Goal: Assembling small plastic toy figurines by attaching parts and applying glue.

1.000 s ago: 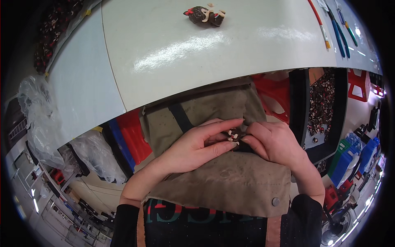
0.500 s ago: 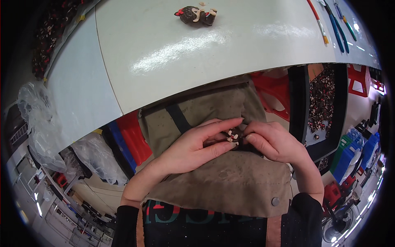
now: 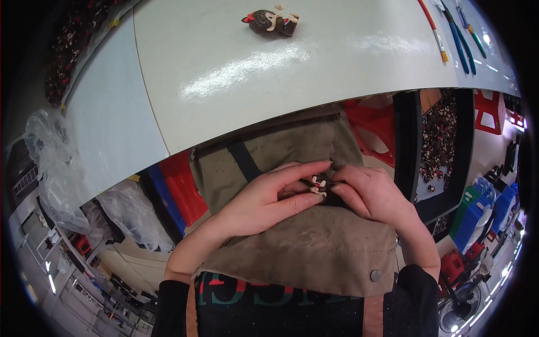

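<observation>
Over the apron on my lap, my left hand [image 3: 264, 199] is closed around a small dark brown and cream figurine [image 3: 318, 184], held between thumb and fingers. Much of the piece is hidden inside the hand. Right beside it, my right hand [image 3: 373, 191] is closed in a pinch, thumb against index finger. What lies between those fingertips, if anything, is too small and covered to tell. A second, larger brown figurine [image 3: 272, 23] with cream and red parts lies on its side on the white table [image 3: 236, 112].
At the table's right are a red-handled brush [image 3: 432, 28], blue-handled pliers [image 3: 461, 45] and a green tool [image 3: 477, 42]. A black drawer [image 3: 410, 129] with many small brown pieces is below. Plastic bags [image 3: 53, 151] hang at left. The apron [image 3: 303, 253] covers my lap.
My right hand has shifted very slightly, its fingertips staying beside the small figurine. The figurine has turned a little in my left hand. The view has moved slightly.
</observation>
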Demonstrator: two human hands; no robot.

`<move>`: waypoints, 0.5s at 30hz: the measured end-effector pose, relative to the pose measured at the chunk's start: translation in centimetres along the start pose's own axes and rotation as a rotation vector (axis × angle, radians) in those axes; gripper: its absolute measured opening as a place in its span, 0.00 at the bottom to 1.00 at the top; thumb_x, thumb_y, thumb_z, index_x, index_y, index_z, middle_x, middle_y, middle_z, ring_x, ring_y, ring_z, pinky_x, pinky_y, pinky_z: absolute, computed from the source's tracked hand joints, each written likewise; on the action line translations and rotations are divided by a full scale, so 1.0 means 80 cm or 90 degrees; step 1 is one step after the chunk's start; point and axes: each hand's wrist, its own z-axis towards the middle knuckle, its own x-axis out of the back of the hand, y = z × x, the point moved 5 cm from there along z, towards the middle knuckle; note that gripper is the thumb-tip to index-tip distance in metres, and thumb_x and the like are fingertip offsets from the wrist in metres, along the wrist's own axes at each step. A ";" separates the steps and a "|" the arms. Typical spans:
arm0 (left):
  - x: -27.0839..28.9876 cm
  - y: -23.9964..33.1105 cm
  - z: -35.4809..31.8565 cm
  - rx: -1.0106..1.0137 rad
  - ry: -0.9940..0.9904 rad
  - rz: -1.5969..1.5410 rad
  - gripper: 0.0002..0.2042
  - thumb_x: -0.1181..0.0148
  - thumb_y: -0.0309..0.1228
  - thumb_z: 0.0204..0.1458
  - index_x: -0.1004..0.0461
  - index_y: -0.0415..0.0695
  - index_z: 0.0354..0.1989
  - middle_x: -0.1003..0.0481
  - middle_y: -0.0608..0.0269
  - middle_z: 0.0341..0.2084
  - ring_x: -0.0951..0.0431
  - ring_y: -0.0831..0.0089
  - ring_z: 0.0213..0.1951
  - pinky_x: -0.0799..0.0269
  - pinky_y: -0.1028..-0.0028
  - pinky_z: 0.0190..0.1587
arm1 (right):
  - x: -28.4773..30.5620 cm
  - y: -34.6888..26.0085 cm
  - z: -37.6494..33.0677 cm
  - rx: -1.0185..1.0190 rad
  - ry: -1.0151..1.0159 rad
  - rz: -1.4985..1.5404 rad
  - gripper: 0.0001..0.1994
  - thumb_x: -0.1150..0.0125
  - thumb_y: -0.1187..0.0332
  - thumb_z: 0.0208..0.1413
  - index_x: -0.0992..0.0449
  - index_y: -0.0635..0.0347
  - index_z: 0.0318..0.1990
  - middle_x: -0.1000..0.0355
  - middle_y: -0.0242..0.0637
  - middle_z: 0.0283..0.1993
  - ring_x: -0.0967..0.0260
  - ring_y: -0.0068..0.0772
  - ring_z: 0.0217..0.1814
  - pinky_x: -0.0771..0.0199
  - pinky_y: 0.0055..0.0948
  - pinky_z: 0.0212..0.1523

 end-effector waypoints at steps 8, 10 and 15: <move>0.000 -0.001 -0.001 -0.008 0.000 -0.013 0.23 0.49 0.21 0.55 0.42 0.39 0.61 0.35 0.64 0.47 0.30 0.78 0.48 0.35 0.80 0.51 | 0.001 -0.003 0.002 0.019 -0.003 -0.028 0.07 0.45 0.66 0.54 0.31 0.60 0.35 0.30 0.43 0.28 0.31 0.50 0.29 0.32 0.38 0.28; 0.001 -0.002 0.000 -0.014 -0.003 -0.013 0.23 0.49 0.21 0.55 0.42 0.39 0.61 0.36 0.64 0.47 0.30 0.78 0.49 0.35 0.80 0.51 | 0.000 -0.001 0.002 0.014 -0.009 -0.005 0.07 0.45 0.66 0.54 0.31 0.60 0.35 0.30 0.45 0.28 0.32 0.51 0.30 0.32 0.38 0.29; 0.000 -0.002 0.000 -0.021 -0.011 -0.015 0.23 0.49 0.20 0.55 0.42 0.39 0.61 0.37 0.63 0.48 0.31 0.78 0.49 0.35 0.80 0.51 | 0.000 0.006 0.007 -0.024 -0.126 0.153 0.10 0.50 0.64 0.58 0.31 0.62 0.36 0.30 0.40 0.26 0.31 0.42 0.27 0.33 0.33 0.27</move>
